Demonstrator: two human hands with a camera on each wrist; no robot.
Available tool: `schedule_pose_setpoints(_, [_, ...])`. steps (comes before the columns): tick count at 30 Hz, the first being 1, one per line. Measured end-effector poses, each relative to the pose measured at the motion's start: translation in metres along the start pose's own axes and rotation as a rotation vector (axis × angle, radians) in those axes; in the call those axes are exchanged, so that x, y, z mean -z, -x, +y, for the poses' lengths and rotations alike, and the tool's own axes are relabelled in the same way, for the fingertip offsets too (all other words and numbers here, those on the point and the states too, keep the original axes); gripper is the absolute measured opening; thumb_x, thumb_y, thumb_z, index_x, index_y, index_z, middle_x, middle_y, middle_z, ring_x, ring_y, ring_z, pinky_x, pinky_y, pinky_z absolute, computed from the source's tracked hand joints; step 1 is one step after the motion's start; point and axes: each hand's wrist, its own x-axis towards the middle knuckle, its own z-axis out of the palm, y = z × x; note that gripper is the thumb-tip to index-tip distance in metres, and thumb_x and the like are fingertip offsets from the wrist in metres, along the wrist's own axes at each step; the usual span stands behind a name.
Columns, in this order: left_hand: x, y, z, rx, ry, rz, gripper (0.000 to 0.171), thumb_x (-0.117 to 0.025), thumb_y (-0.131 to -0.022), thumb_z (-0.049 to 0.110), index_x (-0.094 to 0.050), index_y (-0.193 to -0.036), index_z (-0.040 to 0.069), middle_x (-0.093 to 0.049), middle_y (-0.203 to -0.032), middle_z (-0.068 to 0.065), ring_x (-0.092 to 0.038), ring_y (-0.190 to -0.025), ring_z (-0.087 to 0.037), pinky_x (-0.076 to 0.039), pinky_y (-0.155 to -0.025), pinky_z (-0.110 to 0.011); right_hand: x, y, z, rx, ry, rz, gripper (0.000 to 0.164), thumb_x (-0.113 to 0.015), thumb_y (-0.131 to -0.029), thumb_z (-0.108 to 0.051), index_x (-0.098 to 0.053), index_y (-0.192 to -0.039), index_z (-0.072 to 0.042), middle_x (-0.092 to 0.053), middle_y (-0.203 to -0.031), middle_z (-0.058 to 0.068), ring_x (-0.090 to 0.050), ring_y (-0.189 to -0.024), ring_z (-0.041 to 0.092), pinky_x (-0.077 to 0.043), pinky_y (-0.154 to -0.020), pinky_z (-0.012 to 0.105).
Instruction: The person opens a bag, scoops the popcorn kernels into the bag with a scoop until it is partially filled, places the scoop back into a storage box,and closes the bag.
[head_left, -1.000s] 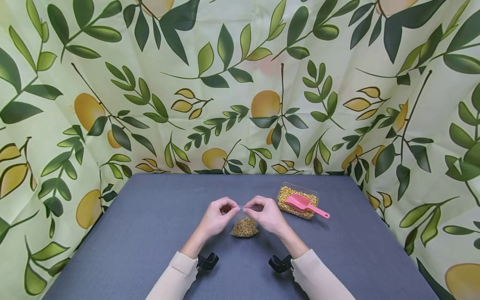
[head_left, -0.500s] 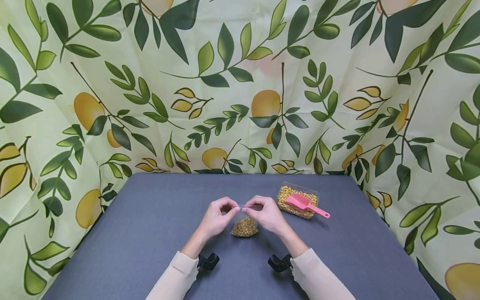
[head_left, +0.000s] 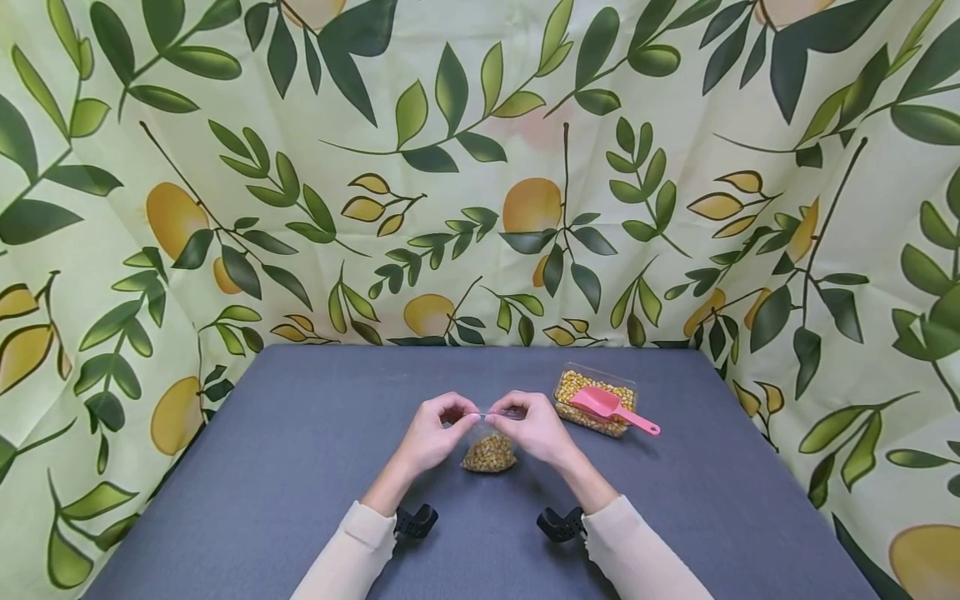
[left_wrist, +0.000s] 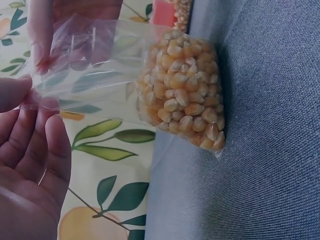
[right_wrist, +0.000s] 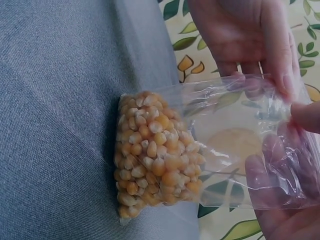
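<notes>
A clear plastic bag [head_left: 489,455] of corn kernels stands on the table between the hands, its lower part filled and its upper part drawn up. My left hand [head_left: 437,432] pinches the bag's top edge between thumb and fingers. Close beside it, my right hand [head_left: 534,429] pinches the same edge, the fingertips almost meeting. In the left wrist view the kernels [left_wrist: 182,90] sit packed at the bottom of the bag, touching the cloth. From the right wrist, the upper plastic [right_wrist: 232,145] looks crinkled and see-through, with fingers visible behind it.
Behind the right hand stands a clear plastic container [head_left: 573,417] of corn kernels. A pink scoop [head_left: 600,403] lies across it, its handle sticking out over the right rim. The grey cloth-covered table [head_left: 300,467] reaches back to a leaf-and-fruit patterned curtain [head_left: 480,208].
</notes>
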Motion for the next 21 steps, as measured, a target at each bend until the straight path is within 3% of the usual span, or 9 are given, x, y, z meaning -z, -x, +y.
schedule_pose_setpoints(4, [0.001, 0.000, 0.000, 0.000, -0.002, -0.005, 0.006, -0.066, -0.088, 0.004, -0.067, -0.091, -0.001, -0.066, -0.083, -0.010, -0.059, -0.072, -0.023, -0.050, -0.067, -0.032, 0.002, 0.004, -0.019, 0.008, 0.010, -0.007, 0.010, -0.070, -0.084, -0.006, -0.070, -0.090, 0.002, -0.068, -0.085, 0.011, -0.061, -0.075, 0.015, -0.050, -0.066, 0.026])
schedule_pose_setpoints(8, [0.001, 0.000, 0.000, 0.004, -0.009, -0.003, 0.007, -0.067, -0.088, 0.005, -0.067, -0.091, 0.000, -0.066, -0.083, -0.009, -0.060, -0.073, -0.021, -0.050, -0.068, -0.032, 0.001, 0.004, -0.021, 0.023, 0.012, 0.002, 0.009, -0.070, -0.084, -0.005, -0.070, -0.088, 0.003, -0.068, -0.084, 0.011, -0.061, -0.075, 0.016, -0.050, -0.066, 0.026])
schedule_pose_setpoints(15, [-0.001, 0.000, 0.005, -0.012, -0.055, 0.010, 0.004, -0.065, -0.088, 0.002, -0.067, -0.089, -0.002, -0.064, -0.080, -0.011, -0.059, -0.070, -0.023, -0.050, -0.066, -0.033, -0.004, -0.004, 0.012, 0.019, 0.031, 0.034, 0.006, -0.074, -0.083, -0.012, -0.072, -0.086, -0.007, -0.068, -0.082, 0.004, -0.061, -0.073, 0.013, -0.050, -0.065, 0.027])
schedule_pose_setpoints(21, [-0.002, 0.000, 0.011, -0.052, -0.112, 0.023, 0.006, -0.064, -0.089, 0.001, -0.066, -0.085, -0.004, -0.063, -0.077, -0.012, -0.058, -0.068, -0.022, -0.049, -0.065, -0.031, -0.003, -0.003, 0.016, 0.046, 0.062, 0.041, 0.006, -0.075, -0.083, -0.021, -0.072, -0.083, -0.016, -0.067, -0.080, -0.005, -0.063, -0.075, 0.013, -0.052, -0.068, 0.028])
